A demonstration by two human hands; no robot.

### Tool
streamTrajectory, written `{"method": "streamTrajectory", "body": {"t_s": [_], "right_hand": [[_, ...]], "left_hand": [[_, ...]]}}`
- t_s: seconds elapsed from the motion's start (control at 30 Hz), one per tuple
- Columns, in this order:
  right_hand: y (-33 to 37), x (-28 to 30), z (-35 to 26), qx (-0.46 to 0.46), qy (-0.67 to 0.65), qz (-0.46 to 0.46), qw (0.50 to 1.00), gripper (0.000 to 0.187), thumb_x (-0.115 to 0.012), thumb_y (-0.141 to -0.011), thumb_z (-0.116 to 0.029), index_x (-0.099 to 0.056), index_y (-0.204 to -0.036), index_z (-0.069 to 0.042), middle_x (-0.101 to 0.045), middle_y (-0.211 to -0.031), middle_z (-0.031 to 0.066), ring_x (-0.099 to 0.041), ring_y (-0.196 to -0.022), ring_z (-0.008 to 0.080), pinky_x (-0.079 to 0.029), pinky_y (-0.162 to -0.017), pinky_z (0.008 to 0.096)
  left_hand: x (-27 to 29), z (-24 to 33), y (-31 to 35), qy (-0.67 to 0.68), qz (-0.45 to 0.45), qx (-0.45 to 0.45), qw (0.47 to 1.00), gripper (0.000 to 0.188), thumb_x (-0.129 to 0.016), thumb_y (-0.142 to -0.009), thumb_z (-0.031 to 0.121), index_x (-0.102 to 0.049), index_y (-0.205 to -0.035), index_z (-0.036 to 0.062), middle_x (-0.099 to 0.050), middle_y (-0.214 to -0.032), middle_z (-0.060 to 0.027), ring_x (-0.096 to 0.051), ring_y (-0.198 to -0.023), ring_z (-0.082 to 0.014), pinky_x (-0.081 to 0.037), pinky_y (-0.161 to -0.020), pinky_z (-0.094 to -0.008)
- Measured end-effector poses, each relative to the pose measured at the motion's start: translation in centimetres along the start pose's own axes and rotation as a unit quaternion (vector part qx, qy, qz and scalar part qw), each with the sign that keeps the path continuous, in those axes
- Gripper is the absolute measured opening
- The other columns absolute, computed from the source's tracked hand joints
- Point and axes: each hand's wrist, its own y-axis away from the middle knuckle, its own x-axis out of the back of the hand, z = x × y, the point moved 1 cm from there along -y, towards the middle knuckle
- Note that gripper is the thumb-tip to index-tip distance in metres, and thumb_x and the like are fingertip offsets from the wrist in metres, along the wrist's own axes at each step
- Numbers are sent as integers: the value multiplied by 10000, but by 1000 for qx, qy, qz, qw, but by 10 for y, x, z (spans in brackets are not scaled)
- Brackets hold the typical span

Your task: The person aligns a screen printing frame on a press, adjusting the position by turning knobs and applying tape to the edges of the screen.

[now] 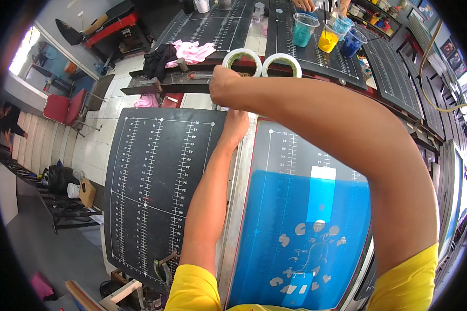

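A screen-printing screen (296,207), blue mesh with small pale shapes in a metal frame, lies over a dark board in front of me. My left hand (236,125) is curled at the frame's far left corner; its fingertips are hidden. My right arm crosses above the screen. My right hand (224,86) is closed in a fist just beyond the left; what it grips, if anything, is hidden. Left of the fist, a slim tool with a reddish part (200,76) lies on the dark rail (140,83). Two tape rolls (244,61) (281,66) stand past my right wrist.
A black board with white scales (150,186) lies at left. Beyond the rail are pink cloth (192,52), black cloth (160,61) and cups of teal (303,32), yellow (328,40) and blue (352,44) paint. Another person's hand (304,5) shows at the far edge.
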Motion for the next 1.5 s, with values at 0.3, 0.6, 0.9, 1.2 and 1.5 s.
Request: {"method": "streamTrajectory", "body": {"t_s": [0.3, 0.6, 0.9, 1.2, 1.5], "right_hand": [[11, -7, -1, 3, 10, 58, 998, 122, -678, -782, -228, -747, -863, -168, -717, -898, -29, -669, -893, 172, -518, -661, 338], [20, -17, -3, 35, 101, 121, 987, 125, -674, -781, -237, -739, -854, -160, -705, -867, -24, -634, -948, 171, -492, -699, 311], [37, -23, -2, 18, 87, 169, 982, 62, -671, -708, -193, -719, -703, -153, -671, -751, -42, -577, -919, 162, -452, -672, 307], [113, -106, -2, -150, -140, 180, 962, 53, -602, -769, -106, -639, -802, -86, -650, -764, 48, -608, -905, 229, -502, -736, 385], [171, -122, -14, -303, -224, 273, 885, 193, -575, -793, -57, -653, -963, -104, -645, -855, 42, -587, -856, 225, -469, -745, 367]], "left_hand": [[5, 5, 0, 145, -5, 115, 983, 523, -357, -1000, 375, -393, -1348, -13, -432, -1369, -278, -393, -1282, -410, -339, -1032, -418], [16, 17, 3, 16, -1, 8, 1000, 395, -403, -955, 171, -403, -1297, -27, -500, -1219, -306, -461, -1130, -471, -399, -909, -499], [8, 14, -7, 82, -22, 50, 995, 370, -361, -984, 216, -494, -1231, -24, -534, -1220, -301, -453, -1187, -463, -385, -954, -452], [6, 16, -7, 140, 32, 135, 980, 392, -383, -970, 259, -583, -1090, -57, -589, -1122, -294, -540, -1094, -439, -422, -930, -445], [14, 30, -2, 63, 52, 122, 989, 350, -408, -959, 252, -588, -1072, -25, -614, -1069, -260, -573, -1024, -427, -443, -878, -443]]}}
